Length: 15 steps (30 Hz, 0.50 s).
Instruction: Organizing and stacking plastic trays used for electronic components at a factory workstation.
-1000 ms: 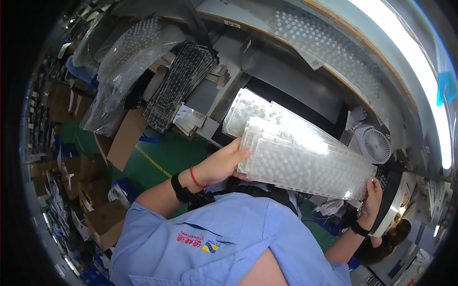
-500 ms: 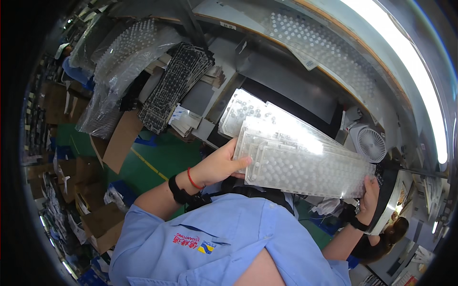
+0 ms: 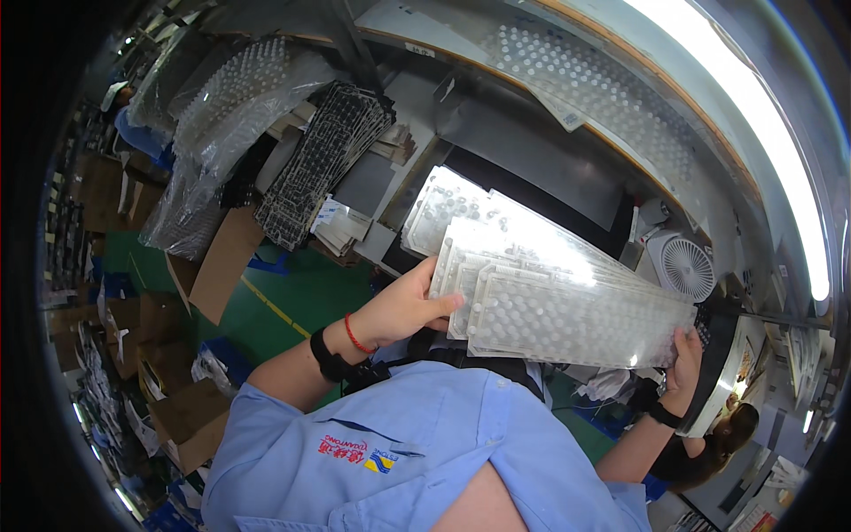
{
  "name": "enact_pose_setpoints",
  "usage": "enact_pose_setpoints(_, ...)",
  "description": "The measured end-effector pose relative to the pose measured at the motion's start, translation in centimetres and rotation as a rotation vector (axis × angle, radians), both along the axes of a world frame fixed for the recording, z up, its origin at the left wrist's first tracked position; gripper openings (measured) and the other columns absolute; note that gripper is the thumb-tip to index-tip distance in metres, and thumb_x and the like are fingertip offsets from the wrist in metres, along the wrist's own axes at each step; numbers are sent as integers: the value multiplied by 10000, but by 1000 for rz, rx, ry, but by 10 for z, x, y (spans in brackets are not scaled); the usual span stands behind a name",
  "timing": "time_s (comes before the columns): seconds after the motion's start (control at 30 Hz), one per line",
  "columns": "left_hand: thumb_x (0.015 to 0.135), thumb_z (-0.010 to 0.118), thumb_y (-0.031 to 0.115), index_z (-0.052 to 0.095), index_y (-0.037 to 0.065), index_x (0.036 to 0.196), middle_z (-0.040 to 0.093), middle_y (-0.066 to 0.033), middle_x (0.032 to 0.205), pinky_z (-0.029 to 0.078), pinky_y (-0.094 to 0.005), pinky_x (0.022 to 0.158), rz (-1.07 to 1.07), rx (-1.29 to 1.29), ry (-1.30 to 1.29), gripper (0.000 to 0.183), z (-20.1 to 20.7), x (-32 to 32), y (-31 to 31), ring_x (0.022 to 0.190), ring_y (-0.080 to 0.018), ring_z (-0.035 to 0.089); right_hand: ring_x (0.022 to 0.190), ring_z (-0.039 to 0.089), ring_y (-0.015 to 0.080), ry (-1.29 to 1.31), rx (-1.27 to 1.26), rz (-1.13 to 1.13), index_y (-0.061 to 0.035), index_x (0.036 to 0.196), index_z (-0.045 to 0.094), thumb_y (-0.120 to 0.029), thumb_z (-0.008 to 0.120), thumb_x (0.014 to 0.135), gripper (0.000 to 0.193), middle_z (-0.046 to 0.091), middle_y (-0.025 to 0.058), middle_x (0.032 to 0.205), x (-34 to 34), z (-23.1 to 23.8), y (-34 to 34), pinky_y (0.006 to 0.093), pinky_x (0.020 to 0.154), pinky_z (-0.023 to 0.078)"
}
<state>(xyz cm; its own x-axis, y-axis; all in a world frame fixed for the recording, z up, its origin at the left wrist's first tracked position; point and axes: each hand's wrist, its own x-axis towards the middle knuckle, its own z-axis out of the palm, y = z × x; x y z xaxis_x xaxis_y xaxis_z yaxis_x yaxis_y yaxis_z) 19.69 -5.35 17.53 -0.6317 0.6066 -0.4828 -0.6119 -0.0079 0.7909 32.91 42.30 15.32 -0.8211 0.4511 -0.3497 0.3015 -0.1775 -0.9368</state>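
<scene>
A fanned stack of translucent keyboard dome sheets [image 3: 567,315], long and covered in small round bumps, spans both my hands at the table's near edge. My left hand [image 3: 409,303] grips its left end, thumb on top and fingers underneath. At the lower right corner, my right hand [image 3: 683,362] pinches the sheets between thumb and fingers. Behind them lie more translucent sheets [image 3: 448,206], staggered on the dark work surface, and glare whitens part of them. The fingers beneath the stack are mostly hidden.
A pile of black patterned circuit sheets [image 3: 328,160] rests at the left, beside plastic-wrapped bumpy sheets [image 3: 232,111]. Bumpy sheets [image 3: 594,84] also lie on the shelf above. A white fan [image 3: 683,266] stands right. Cardboard boxes [image 3: 191,421] sit lower left; another person [image 3: 722,448] is at far right.
The held sheets have spread a little at the left end, the front one sitting farther right relative to those behind. Both hands stay on the stack with barely any movement.
</scene>
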Motion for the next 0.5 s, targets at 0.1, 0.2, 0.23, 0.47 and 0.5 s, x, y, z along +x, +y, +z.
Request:
enact_pose_setpoints(0.1, 990, 459, 123, 274, 55, 1422, 527, -95, 1276, 576, -290, 786, 53, 24, -132, 475, -4, -4, -2, 1047, -159, 610, 1017, 603, 177, 3, 9, -17, 15, 1223, 522, -98, 587, 922, 328, 627, 87, 1146, 2, 2, 2, 304, 905, 462)
enact_pose_setpoints(0.2, 991, 463, 137, 304, 41, 1391, 524, -98, 1276, 575, -315, 811, 68, 26, -185, 441, -4, -5, -1, 1068, -166, 599, 1011, 605, 176, -6, 18, -28, 8, 1210, 529, -91, 587, 921, 312, 628, 85, 1141, 7, -1, 14, 306, 896, 468)
enact_pose_setpoints(0.23, 989, 476, 153, 333, 27, 1360, 528, -101, 1267, 571, -334, 828, 49, -13, -132, 418, -3, -4, 0, 1080, -172, 592, 1009, 606, 176, -9, 5, -22, 3, 1206, 532, -86, 586, 920, 304, 628, 85, 1140, 8, -2, 19, 307, 892, 471)
enact_pose_setpoints(0.47, 977, 501, 149, 338, 23, 1344, 550, -96, 1240, 570, -314, 818, 16, -35, -25, 421, -3, -3, 0, 1061, -162, 600, 996, 611, 176, -7, 12, -51, -12, 1212, 534, -75, 581, 922, 301, 630, 78, 1133, 7, -2, 16, 306, 891, 474)
enact_pose_setpoints(0.5, 971, 512, 144, 334, 21, 1344, 551, -98, 1238, 569, -312, 817, 10, -28, -29, 431, -3, -4, 0, 1058, -160, 600, 992, 612, 175, 0, 15, -55, -13, 1211, 534, -81, 585, 921, 302, 630, 77, 1131, 8, -2, 16, 304, 886, 477)
